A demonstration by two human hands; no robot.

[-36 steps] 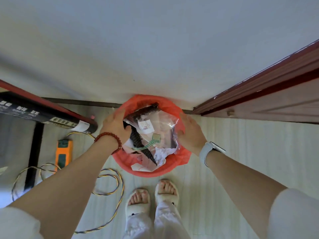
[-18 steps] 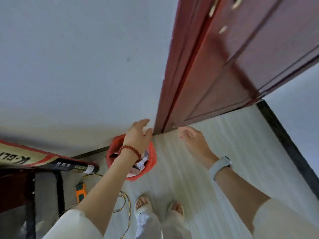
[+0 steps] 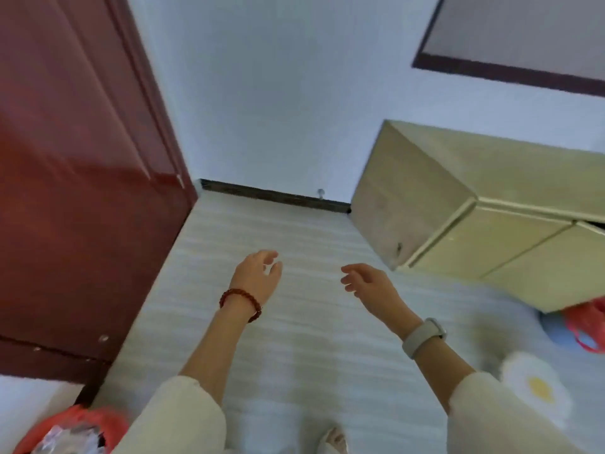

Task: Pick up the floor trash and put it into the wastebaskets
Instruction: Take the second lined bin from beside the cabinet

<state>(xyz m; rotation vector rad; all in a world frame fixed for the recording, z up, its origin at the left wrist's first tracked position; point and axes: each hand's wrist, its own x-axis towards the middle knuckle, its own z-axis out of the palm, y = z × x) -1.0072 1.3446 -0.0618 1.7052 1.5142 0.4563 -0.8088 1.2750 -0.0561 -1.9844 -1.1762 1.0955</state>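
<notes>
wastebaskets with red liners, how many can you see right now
2. One red-lined wastebasket, full of trash, sits at the bottom left corner by the door. The other shows at the right edge beneath the cabinet, partly cut off; more could be out of frame.

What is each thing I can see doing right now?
left hand: open, holding nothing
right hand: open, holding nothing
red wastebasket: lined, trash inside
door: swung open
wooden cabinet: drawers shut, one slightly ajar
floor: bare ahead

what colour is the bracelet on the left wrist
The beaded bracelet on the left wrist is dark red; the head view, the only one, shows it clearly.
</notes>
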